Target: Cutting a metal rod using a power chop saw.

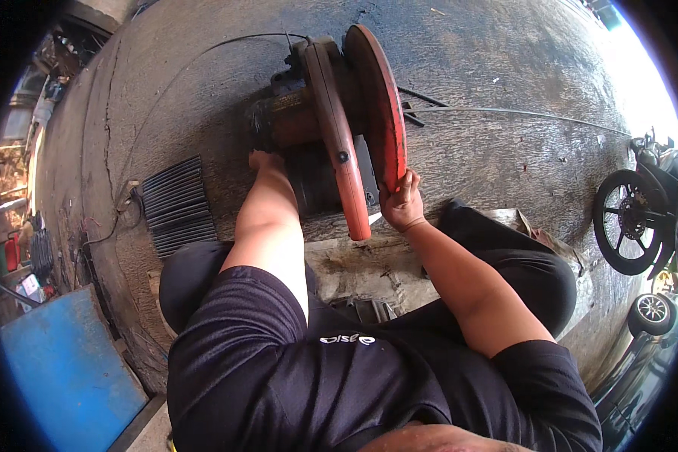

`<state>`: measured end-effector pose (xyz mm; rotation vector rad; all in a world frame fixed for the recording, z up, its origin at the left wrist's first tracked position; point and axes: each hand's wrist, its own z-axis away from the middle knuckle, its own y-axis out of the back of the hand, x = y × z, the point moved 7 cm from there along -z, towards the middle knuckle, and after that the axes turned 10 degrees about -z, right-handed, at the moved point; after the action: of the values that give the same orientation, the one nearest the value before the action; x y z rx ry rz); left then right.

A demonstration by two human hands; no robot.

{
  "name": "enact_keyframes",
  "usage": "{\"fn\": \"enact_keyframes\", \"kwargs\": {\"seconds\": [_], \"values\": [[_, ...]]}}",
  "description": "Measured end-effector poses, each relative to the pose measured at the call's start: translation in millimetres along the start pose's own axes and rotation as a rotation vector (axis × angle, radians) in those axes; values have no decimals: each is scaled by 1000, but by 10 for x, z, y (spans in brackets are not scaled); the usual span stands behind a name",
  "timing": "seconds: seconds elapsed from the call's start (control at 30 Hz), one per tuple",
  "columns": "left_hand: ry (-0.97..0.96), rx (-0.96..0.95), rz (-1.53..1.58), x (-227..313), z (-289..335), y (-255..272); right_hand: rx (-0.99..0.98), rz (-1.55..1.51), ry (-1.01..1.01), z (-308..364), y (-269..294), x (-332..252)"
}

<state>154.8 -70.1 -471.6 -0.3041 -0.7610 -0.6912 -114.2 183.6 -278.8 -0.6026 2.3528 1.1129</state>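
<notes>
In front of me on the ground is a cut-off saw (337, 128) with a dark motor body, a long red handle (348, 181) and a round red blade guard (384, 98). My right hand (404, 205) is closed on the lower edge of the guard, thumb and fingers bent around it. My left hand (265, 160) reaches to the far left side of the motor and touches it there; the motor hides most of its fingers. Between my bent legs lies a worn board or sheet (354, 267), partly covered by my body.
A row of dark metal rods (179, 207) lies left of the saw. A thin cable (154, 113) curves over the concrete. Thin rods (505, 112) stretch rightward. A blue panel (71, 377) stands lower left; a motorcycle wheel (625, 222) and a car wheel (654, 313) are at the right.
</notes>
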Motion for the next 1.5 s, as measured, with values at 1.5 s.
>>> {"fn": "enact_keyframes", "kwargs": {"seconds": [1.5], "values": [[34, -274, 50, -166, -153, -208, -25, -38, -184, 70, -46, 55]]}}
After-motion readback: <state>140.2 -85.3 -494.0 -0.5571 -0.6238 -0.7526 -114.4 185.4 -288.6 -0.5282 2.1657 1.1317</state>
